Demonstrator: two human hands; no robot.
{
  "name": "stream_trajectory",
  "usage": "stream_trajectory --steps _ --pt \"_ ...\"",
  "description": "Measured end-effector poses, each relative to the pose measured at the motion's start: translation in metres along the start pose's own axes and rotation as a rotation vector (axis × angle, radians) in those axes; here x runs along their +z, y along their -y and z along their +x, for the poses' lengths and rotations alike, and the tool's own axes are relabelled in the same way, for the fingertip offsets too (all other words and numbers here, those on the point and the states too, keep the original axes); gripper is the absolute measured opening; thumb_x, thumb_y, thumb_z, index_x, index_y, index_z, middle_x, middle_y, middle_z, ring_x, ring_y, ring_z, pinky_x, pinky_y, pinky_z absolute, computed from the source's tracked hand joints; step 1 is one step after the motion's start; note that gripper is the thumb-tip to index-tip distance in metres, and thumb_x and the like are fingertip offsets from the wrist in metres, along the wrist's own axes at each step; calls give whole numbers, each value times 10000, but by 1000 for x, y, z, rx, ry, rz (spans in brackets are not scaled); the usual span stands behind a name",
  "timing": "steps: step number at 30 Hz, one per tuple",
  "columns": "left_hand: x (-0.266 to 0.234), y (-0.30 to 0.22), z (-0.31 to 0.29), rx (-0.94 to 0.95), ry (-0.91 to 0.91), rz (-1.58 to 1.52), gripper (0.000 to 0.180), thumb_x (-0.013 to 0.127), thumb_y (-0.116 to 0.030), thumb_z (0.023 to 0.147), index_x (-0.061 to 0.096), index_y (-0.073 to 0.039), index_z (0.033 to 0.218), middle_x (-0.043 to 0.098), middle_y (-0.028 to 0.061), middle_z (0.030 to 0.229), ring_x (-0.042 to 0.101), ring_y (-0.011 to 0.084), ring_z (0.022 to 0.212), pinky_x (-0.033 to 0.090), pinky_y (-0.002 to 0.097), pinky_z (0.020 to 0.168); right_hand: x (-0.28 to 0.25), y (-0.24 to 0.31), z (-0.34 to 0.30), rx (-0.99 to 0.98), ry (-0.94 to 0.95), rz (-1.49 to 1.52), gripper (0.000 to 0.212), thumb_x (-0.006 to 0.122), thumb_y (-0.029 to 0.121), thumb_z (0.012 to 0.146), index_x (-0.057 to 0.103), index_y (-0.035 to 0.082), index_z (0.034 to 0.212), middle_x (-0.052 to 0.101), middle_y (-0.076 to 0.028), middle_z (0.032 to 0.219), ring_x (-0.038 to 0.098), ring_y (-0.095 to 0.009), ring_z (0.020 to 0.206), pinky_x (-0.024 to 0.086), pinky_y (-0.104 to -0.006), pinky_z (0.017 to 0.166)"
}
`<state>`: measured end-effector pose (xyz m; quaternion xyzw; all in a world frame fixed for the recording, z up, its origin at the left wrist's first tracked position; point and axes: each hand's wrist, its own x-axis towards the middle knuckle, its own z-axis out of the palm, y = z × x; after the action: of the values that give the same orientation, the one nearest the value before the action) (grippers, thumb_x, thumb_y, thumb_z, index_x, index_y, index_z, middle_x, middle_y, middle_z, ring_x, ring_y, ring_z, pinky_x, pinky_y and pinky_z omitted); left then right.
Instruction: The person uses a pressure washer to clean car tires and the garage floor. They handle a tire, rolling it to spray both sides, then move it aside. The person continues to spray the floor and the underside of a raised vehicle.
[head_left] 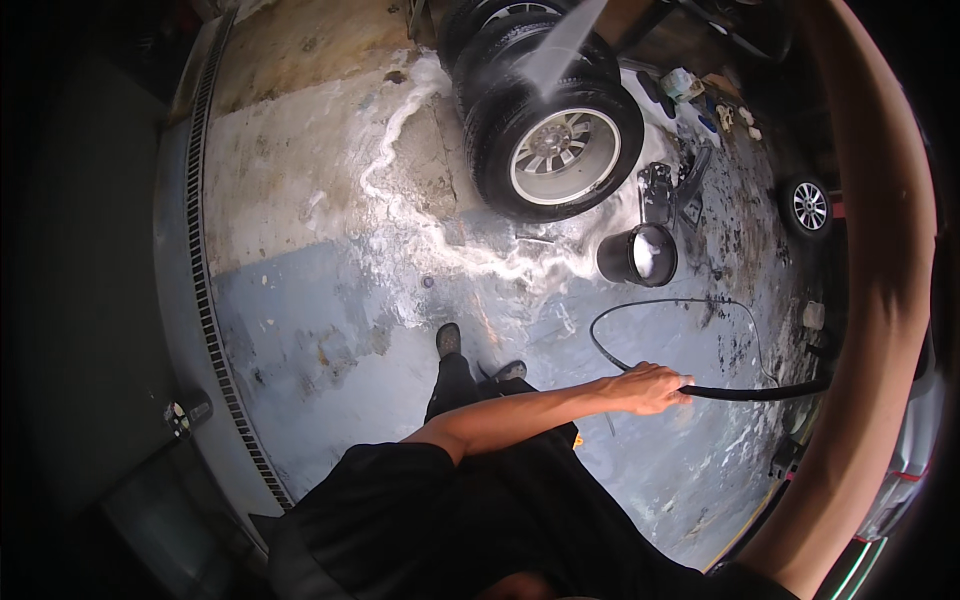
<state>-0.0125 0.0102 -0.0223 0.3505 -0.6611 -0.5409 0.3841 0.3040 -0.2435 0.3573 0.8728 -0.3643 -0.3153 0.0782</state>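
My left hand (655,388) is closed around a black hose (755,394) that runs off to the right behind my right arm. A thinner hose (680,301) loops over the floor just beyond that hand. My right arm (880,260) is raised along the right side; its hand lies outside the picture. From the top edge a fan of water spray (565,45) comes down on the nearest wheel (545,150), a black tyre on a silver rim. More tyres (530,55) stand behind it, partly hidden by the spray.
A black bucket (622,258) with white foam stands right of the wheels. White suds (455,262) run over the worn floor. A drain grate (197,200) follows the left side. Another wheel (808,206) and part of a vehicle (905,450) are at the right.
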Motion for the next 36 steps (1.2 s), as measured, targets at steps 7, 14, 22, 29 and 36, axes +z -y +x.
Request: stream_trajectory --steps 7,14,22,29,36 --pt "8 12 -1 -96 54 67 460 529 -358 996 540 -1 1286 660 216 1060 637 398 993 495 483 821 70 -92 -71 490 -293 208 253 804 316 754 766 91 864 720 -111 861 661 -207 756 519 -378 723" --pt "42 36 6 -148 43 180 440 557 -355 977 569 -15 1257 666 222 1066 629 414 1015 492 486 847 213 -316 -77 231 -178 621 316 654 242 830 588 20 615 542 -95 469 507 -195 334 391 -339 327" --pt "63 68 6 -297 -61 246 409 618 -354 935 622 -34 1189 680 196 1050 632 409 981 489 481 831 357 -357 -76 258 -188 761 235 724 232 789 697 -1 769 589 -71 572 543 -163 438 410 -323 401" --pt "91 93 17 -221 -74 275 406 659 -353 904 648 -29 1148 685 198 1028 639 393 937 489 472 811 446 -342 -156 419 -256 572 195 695 152 822 653 0 937 578 -66 579 534 -165 413 428 -344 377" --pt "98 130 0 -281 -28 305 388 676 -341 888 665 -20 1106 682 202 985 633 395 934 482 478 806 441 -222 -220 329 -297 762 276 706 146 796 633 27 1034 570 -45 599 527 -136 449 427 -326 440"
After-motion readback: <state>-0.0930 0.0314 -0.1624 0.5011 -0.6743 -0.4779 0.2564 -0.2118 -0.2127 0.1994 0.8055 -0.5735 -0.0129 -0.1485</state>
